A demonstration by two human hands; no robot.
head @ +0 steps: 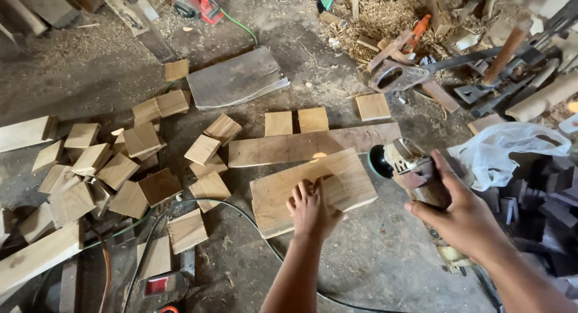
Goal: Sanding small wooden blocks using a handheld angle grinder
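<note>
Wood everywhere: pale offcut squares (129, 168) lie scattered well to the left of my left hand (311, 210), and a long plank (313, 145) runs just beyond my fingertips. My left hand lies flat and spread, palm down, on the thick board (283, 195) that rests on the dusty floor (373, 259); nothing is gripped, it only presses the board in place, with a small wood block (332, 181) under or against my fingers, though I cannot tell whether the block is separate from the board. My right hand (460, 216) is closed around the body of the angle grinder (415, 177), which is held in the air just to the right of the board, its dark disc (379, 161) facing the board's right end but not touching it. Step in hand, as I judge it: positioning, with the work steadied and the tool brought up to the edge. The next move calls for a firm two-point hold: steady downward pressure from the left hand, fingers kept clear of the disc's path, and the disc laid at a shallow angle to the wood. The green cable (241, 212) loops along the near side of the board, close to my left wrist, so it needs watching. A white plastic bag (506, 147) sits beyond my right hand.
</note>
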